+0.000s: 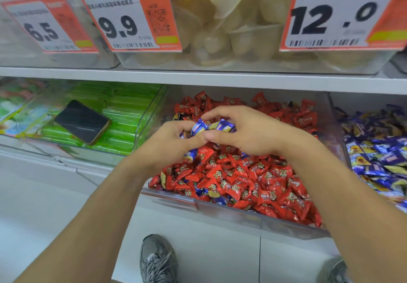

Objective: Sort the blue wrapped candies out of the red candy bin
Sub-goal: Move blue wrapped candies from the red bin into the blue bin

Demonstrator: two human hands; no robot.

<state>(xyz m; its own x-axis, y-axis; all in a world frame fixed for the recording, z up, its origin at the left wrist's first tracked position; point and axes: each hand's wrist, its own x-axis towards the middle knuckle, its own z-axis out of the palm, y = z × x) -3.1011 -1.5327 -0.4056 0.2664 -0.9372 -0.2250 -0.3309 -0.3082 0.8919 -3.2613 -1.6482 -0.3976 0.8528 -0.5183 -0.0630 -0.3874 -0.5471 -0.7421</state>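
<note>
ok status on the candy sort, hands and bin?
Left hand and right hand both grip blue candies over red candy bin. Blue strays remain near front. Nothing blocking.

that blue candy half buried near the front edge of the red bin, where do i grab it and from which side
Pinch the blue candy by its exposed crinkled wrapper end, coming straight down from above. Red candies crowd it on all sides and cover part of its body, so a side approach would likely just push the pile, and the bin's front wall blocks a low reach from the front.

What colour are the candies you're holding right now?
Blue, with white and red label patches: the held candies, seen in the head view.
</note>
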